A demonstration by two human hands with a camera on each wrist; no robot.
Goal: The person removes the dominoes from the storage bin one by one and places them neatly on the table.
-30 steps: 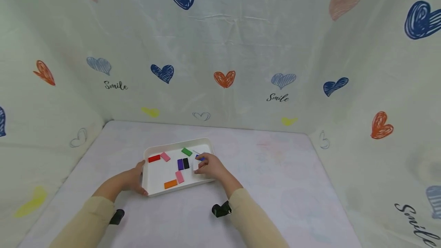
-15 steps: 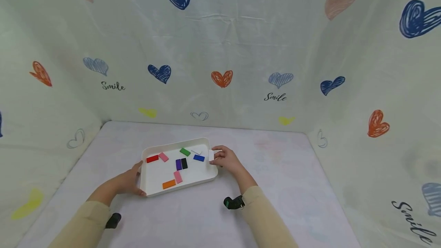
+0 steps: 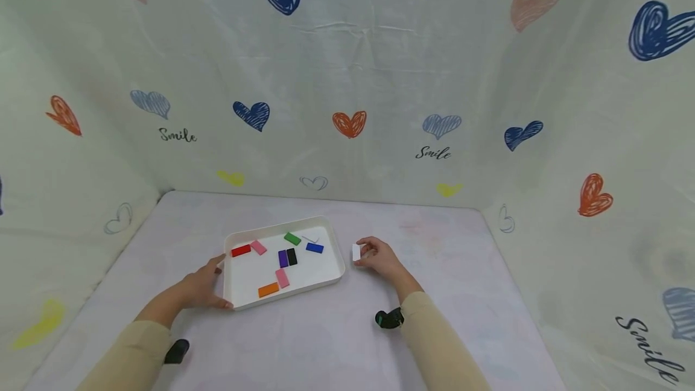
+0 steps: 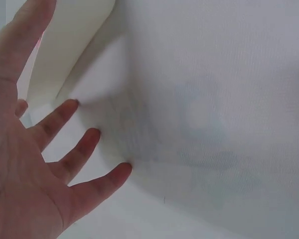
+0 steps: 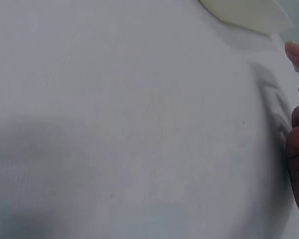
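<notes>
A white rectangular tray (image 3: 315, 268) lies on the table, left of centre in the head view. My left hand (image 3: 199, 287) is at its left end, thumb and fingers spread along the wall; the left wrist view shows those fingers (image 4: 87, 144) straight beside the tray. To the right of the tray, my right hand (image 3: 382, 258) pinches a small white block (image 3: 356, 253) between thumb and fingers. Inside the tray lie small coloured blocks: red (image 3: 241, 250), green (image 3: 292, 238), blue (image 3: 314, 247), purple (image 3: 283, 258), black (image 3: 291, 256), orange (image 3: 268, 289) and two pink ones (image 3: 258, 247).
A thin white strip (image 3: 310, 239) lies in the tray near the green and blue blocks. The table (image 3: 434, 294) has a pale cloth. Behind and at both sides hangs a curtain (image 3: 391, 77) printed with hearts.
My right hand has carried the white block rightward from inside the tray, past its right wall, to beside it. My left hand stays at the tray's left end.
</notes>
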